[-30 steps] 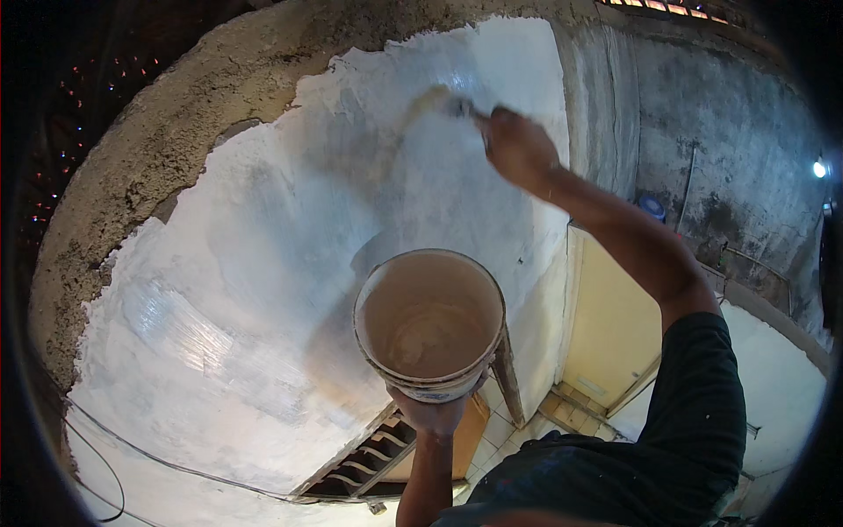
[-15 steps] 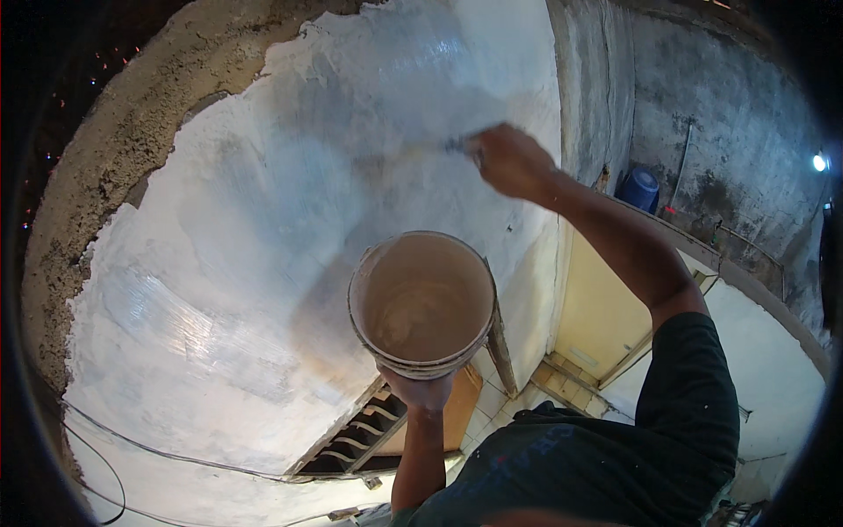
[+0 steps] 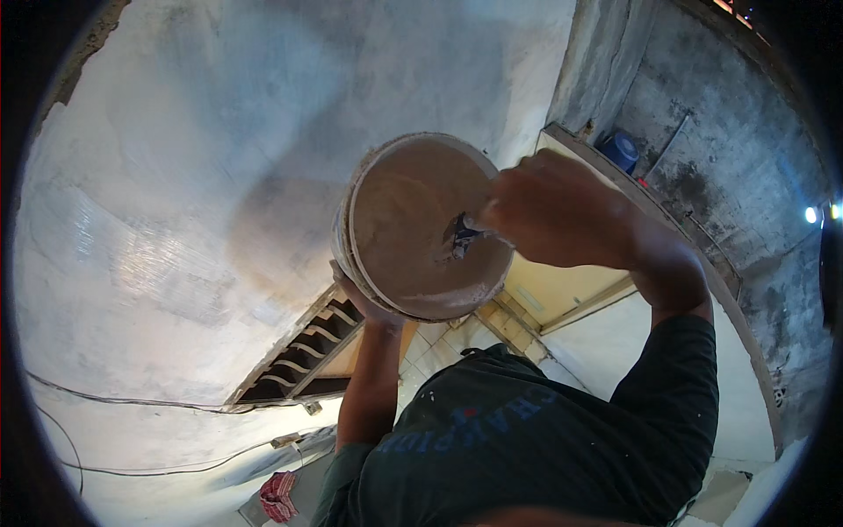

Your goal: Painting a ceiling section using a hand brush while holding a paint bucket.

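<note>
My left hand [image 3: 369, 303] grips a white, smeared plastic bucket [image 3: 342, 228] from below and the left, partly hidden behind it. Pale brown liquid [image 3: 395, 228] shows inside. My right hand [image 3: 536, 206] is closed round the handle of a brush [image 3: 458, 233], whose dark blue, smeared end is down in the bucket, touching the liquid near its right side. The bristles are mostly out of sight. Behind the bucket is a wall [image 3: 219, 114] coated in patchy white, with a shadow across it.
A vented wooden opening [image 3: 307, 347] and cables [image 3: 132, 400] run low on the wall. A pale yellow door [image 3: 562, 290] stands right of the bucket, beside a tiled floor [image 3: 430, 347]. A blue bucket [image 3: 619, 149] sits on a ledge; a lit lamp [image 3: 812, 213] is far right.
My right hand and brush have come down from the wall into the bucket. The bucket has moved up in the picture and is tipped more toward the camera as the view shifts.
</note>
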A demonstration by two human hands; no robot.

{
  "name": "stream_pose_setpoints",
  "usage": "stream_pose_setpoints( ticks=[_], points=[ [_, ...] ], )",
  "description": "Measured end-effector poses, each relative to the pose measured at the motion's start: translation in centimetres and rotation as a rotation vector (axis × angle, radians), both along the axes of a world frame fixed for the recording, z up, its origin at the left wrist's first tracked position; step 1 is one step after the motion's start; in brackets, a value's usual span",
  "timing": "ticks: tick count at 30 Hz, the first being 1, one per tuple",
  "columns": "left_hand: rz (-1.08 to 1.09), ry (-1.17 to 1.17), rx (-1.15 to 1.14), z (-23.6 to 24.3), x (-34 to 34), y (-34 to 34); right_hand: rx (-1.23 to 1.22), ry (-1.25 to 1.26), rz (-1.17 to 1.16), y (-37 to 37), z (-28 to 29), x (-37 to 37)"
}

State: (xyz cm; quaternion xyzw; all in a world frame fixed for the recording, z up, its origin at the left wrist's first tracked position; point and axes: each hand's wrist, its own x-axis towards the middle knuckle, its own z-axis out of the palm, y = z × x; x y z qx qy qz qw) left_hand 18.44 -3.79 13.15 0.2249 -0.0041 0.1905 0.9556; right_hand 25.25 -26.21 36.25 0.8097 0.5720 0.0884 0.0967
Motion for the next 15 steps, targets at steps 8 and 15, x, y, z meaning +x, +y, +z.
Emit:
stream_pose_setpoints(
  ticks=[8, 15],
  points=[
    [0.043, -0.036, 0.075, -0.9, 0.8, -0.1, 0.022, -0.1, 0.132, 2.0, -3.9, 0.7],
    [0.078, -0.003, 0.051, 0.7, 0.1, -1.3, 0.025, 0.118, 0.041, 1.8, -3.7, 2.3]
  ],
)
